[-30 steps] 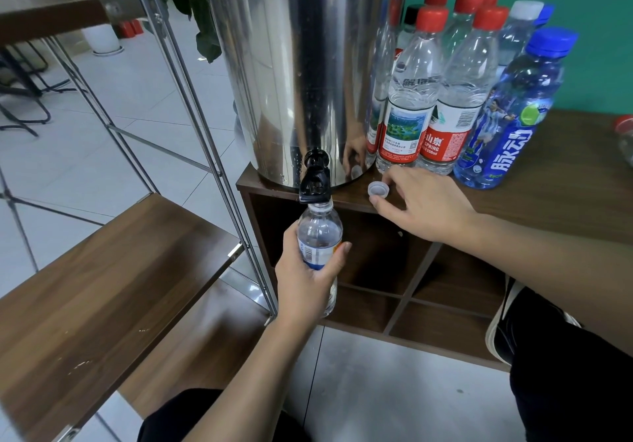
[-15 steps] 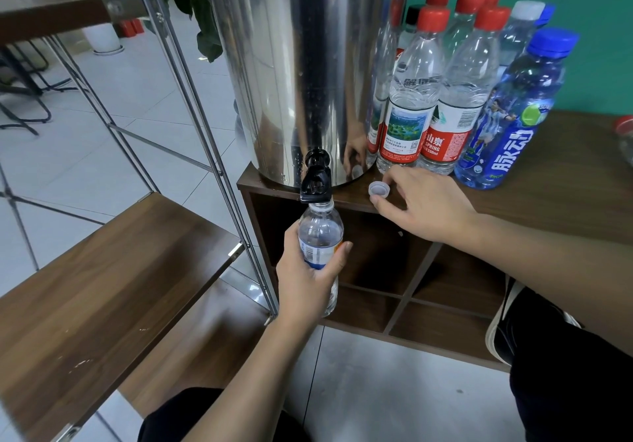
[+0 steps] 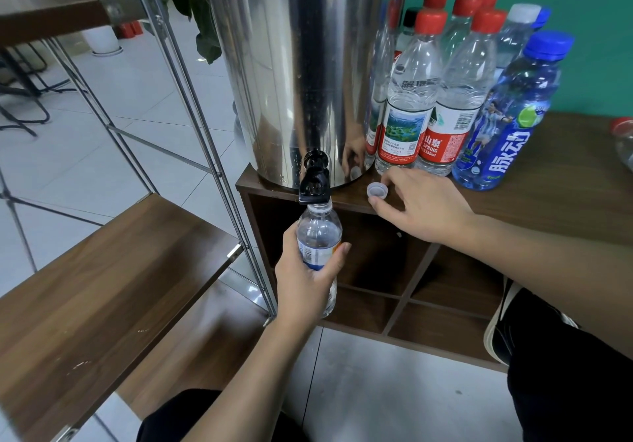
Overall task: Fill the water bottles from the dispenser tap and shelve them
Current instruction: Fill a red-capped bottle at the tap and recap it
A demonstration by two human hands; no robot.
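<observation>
The bottle (image 3: pixel 318 236) stands upright in my left hand (image 3: pixel 310 282), my fingers and thumb wrapped round its labelled middle from below and behind. Its open mouth sits right under the black tap (image 3: pixel 314 184), touching or nearly touching the spout; I cannot tell which. The tap juts from the foot of the steel dispenser (image 3: pixel 301 64), which rises straight above my left hand.

The bottle's white cap (image 3: pixel 377 190) lies open side up on the cabinet (image 3: pixel 565 208) top, to the right of the tap and just off my right hand's fingertips. My right hand (image 3: pixel 424 205) rests on that top with fingers loosely spread and lightly bent, holding nothing; index finger and thumb frame the cap, and I cannot tell whether either touches it.

Beyond my right hand, beside the dispenser, stands a cluster of capped bottles: red-capped ones (image 3: pixel 411 99) nearest, a blue bottle (image 3: pixel 507 123) on their right, a white-capped one behind. Under my right forearm the cabinet shows open cubbies (image 3: pixel 442 290). To the left of my left hand is a wooden shelf (image 3: pixel 102 277) on a metal rack (image 3: pixel 205 140), lower than the cabinet top.
</observation>
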